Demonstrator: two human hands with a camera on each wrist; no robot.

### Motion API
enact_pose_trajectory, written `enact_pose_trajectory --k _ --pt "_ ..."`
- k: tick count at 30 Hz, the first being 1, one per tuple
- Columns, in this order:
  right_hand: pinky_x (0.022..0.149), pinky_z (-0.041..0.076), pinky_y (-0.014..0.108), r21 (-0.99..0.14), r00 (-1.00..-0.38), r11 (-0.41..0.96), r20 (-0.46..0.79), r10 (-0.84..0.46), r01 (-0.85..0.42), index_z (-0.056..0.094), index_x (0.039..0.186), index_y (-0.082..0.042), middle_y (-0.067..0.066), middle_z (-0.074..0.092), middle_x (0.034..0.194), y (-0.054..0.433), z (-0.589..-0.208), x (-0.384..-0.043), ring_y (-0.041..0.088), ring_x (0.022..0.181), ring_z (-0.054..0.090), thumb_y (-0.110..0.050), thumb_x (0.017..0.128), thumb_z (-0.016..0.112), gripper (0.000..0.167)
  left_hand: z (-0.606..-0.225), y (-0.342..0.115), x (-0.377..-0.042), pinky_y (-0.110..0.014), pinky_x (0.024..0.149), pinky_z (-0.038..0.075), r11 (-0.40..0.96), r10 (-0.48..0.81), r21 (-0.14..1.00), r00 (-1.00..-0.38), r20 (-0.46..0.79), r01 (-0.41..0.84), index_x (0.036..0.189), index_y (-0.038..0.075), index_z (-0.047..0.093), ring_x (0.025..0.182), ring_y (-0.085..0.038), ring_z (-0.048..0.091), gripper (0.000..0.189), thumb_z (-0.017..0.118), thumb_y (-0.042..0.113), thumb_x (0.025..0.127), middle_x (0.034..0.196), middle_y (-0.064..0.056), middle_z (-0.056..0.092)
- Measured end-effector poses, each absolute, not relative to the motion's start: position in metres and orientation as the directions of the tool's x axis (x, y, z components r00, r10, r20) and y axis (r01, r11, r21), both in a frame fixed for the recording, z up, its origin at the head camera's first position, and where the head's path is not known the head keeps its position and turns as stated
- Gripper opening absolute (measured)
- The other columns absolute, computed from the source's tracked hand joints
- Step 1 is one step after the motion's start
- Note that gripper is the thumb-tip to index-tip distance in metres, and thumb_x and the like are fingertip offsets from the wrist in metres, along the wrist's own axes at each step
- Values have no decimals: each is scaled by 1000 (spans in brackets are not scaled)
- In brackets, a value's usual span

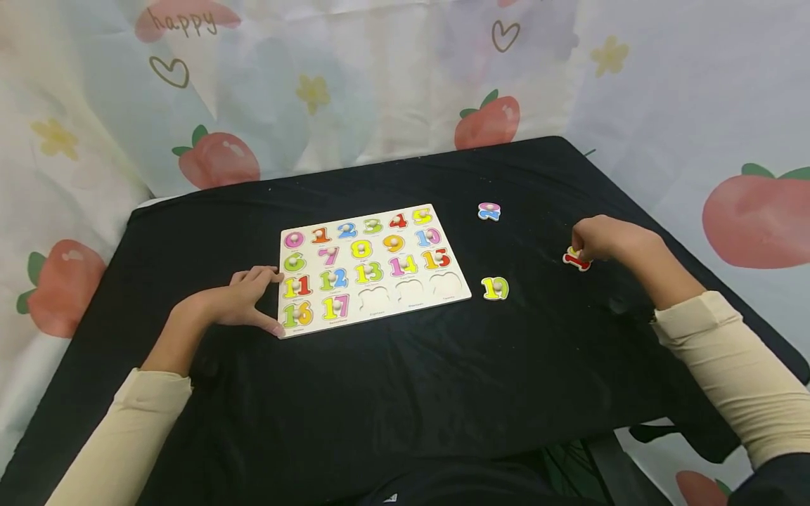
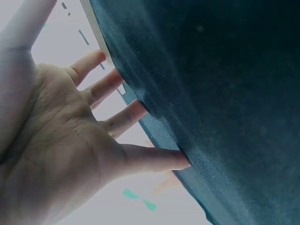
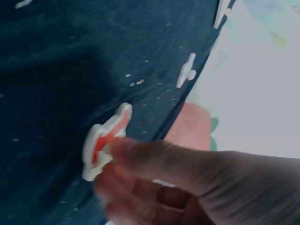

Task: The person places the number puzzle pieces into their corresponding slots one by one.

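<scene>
A wooden number puzzle board [image 1: 380, 318] lies flat on the black-covered table, with pegged number pieces in most of its slots and three bare recesses at the front right. My left hand [image 1: 243, 302] rests at the board's left edge, thumb by the near corner and fingers spread; the left wrist view shows its palm [image 2: 70, 126]. Over on the right, my right hand [image 1: 607, 239] pinches a number puzzle piece [image 1: 576, 262] with a red 1; its other digit is largely covered by fingers. That piece [image 3: 105, 136] looks tilted in the right wrist view.
A yellow-green 19 piece [image 1: 495, 288] lies just right of the board. Farther back is a pink-and-blue piece [image 1: 489, 211], turned around. The black cloth [image 1: 354, 393] covers the table, and a printed fruit curtain [image 1: 380, 84] hangs behind it.
</scene>
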State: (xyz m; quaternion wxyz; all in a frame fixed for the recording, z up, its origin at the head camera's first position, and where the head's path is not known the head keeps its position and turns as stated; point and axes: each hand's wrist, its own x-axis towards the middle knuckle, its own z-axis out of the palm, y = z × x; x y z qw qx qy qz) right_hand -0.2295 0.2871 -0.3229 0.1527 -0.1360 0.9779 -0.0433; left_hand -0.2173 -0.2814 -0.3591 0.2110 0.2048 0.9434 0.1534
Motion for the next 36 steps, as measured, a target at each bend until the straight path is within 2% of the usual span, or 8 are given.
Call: enact_pose_trajectory --k 4,9,18,24,36 --pt "57 40 35 -158 -915 953 -275 -294 -259 56 83 1 6 52 76 290 -326 -232 20 65 45 4 84 59 4 -359 -281 -216 -64 96 28 869 452 375 -826 -338 322 139 2 21 125 -45 13 112 79 58 61 147 -23 15" --pt "56 38 35 -176 -916 943 -245 -319 -281 55 80 -1 5 50 74 283 -324 -232 20 63 44 3 85 57 7 -358 -281 -216 -64 96 28 871 450 369 -828 -335 324 139 2 21 125 -45 13 112 79 58 61 147 -23 15" --pt "57 39 33 -173 -889 905 -189 -417 -388 58 81 1 3 52 74 239 -317 -232 17 63 45 1 84 58 3 -360 -282 -217 -64 97 27 867 456 377 -825 -334 326 139 2 21 125 -45 14 111 79 57 61 147 -23 16" --pt "57 38 31 -163 -861 866 -123 -493 -473 60 79 -2 2 51 71 204 -308 -229 16 62 45 4 83 58 7 -361 -282 -217 -64 97 27 869 450 377 -827 -336 320 139 3 21 125 -45 13 111 79 57 61 147 -22 15" --pt "58 41 29 -178 -808 835 -214 -550 -521 64 79 -6 0 55 67 132 -315 -232 15 60 50 -7 85 62 6 -360 -282 -217 -65 98 25 869 452 374 -829 -330 325 139 3 21 125 -45 13 111 79 58 61 148 -22 13"
